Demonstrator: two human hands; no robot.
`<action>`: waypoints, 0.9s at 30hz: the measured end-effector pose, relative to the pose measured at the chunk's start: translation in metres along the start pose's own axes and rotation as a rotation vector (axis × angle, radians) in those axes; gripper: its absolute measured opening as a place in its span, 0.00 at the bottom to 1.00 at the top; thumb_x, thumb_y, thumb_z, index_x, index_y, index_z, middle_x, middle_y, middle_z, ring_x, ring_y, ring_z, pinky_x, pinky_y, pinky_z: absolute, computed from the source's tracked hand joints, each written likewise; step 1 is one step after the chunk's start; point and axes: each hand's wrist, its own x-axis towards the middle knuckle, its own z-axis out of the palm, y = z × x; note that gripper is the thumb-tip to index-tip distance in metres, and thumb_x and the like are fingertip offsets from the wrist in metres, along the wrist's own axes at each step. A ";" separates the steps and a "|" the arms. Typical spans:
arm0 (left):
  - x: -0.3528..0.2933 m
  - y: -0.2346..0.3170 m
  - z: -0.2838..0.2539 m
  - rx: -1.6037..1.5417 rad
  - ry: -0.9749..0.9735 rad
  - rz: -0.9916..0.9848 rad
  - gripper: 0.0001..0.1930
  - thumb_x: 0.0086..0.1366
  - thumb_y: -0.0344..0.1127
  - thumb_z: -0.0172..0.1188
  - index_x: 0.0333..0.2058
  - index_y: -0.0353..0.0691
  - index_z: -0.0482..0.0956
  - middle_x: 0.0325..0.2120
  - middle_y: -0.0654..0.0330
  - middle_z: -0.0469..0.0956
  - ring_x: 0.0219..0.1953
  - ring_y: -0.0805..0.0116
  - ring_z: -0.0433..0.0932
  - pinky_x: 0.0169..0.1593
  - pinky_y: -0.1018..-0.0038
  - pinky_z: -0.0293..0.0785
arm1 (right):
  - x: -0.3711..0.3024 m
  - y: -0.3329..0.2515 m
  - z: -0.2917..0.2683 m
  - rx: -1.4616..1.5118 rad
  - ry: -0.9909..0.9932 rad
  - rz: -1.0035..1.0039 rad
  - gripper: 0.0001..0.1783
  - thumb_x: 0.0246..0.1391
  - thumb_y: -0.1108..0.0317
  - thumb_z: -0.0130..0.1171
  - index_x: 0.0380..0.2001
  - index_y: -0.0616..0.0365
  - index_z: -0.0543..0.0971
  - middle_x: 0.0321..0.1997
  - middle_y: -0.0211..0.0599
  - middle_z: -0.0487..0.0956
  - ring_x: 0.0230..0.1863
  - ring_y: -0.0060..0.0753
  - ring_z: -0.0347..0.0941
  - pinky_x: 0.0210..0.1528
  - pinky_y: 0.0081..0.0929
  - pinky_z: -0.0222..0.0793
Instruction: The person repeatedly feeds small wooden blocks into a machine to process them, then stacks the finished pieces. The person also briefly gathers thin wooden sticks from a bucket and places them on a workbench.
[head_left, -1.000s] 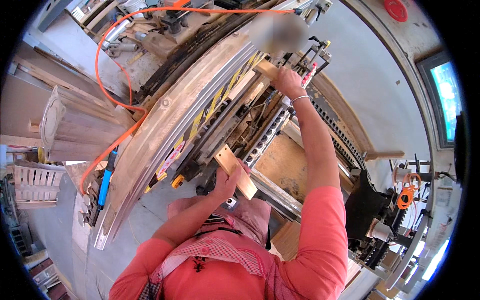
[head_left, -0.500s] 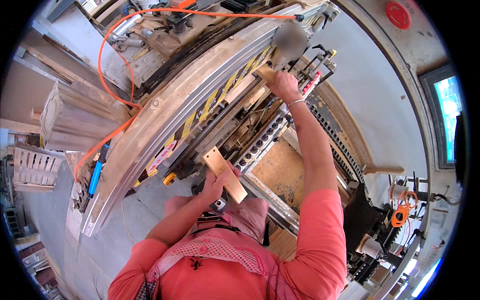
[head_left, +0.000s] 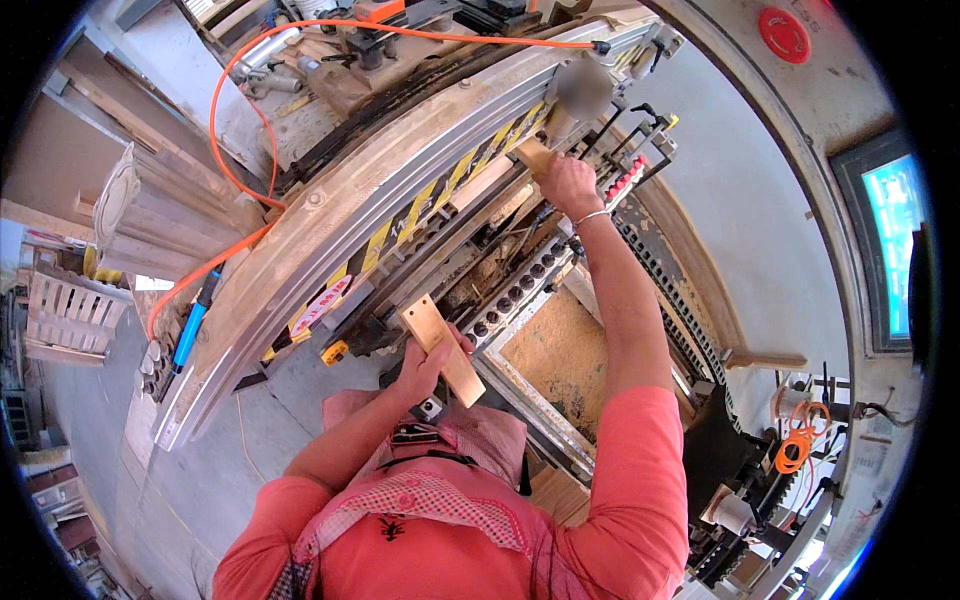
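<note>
In my left hand (head_left: 424, 368) is a flat, pale wooden board (head_left: 432, 335), held tilted in front of my apron. Small dark holes show near its far end. My right arm stretches far forward over the machine. The fingers of my right hand (head_left: 568, 186) are closed on a second wooden piece (head_left: 535, 155), by the far end of the machine's bed. Part of that piece is hidden behind the hand. Beside it, a longer strip of light wood (head_left: 480, 185) lies along the machine next to the yellow and black striped edge (head_left: 405, 215).
A long metal beam (head_left: 320, 215) curves along the left, with an orange hose (head_left: 215, 120) over it. Sawdust fills a framed recess (head_left: 560, 345) below my right arm. A red stop button (head_left: 784, 35) and lit screen (head_left: 893, 250) are at the right.
The view has shifted slightly. My left hand still holds the board, and my right hand stays on the wooden piece at the far end with hardly any movement.
</note>
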 end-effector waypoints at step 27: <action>-0.003 0.002 0.000 0.006 0.001 -0.001 0.12 0.61 0.39 0.46 0.38 0.38 0.65 0.31 0.53 0.74 0.33 0.66 0.74 0.40 0.69 0.72 | -0.002 -0.005 -0.010 0.069 -0.024 0.055 0.23 0.42 0.50 0.59 0.32 0.61 0.77 0.32 0.48 0.79 0.36 0.47 0.76 0.39 0.37 0.73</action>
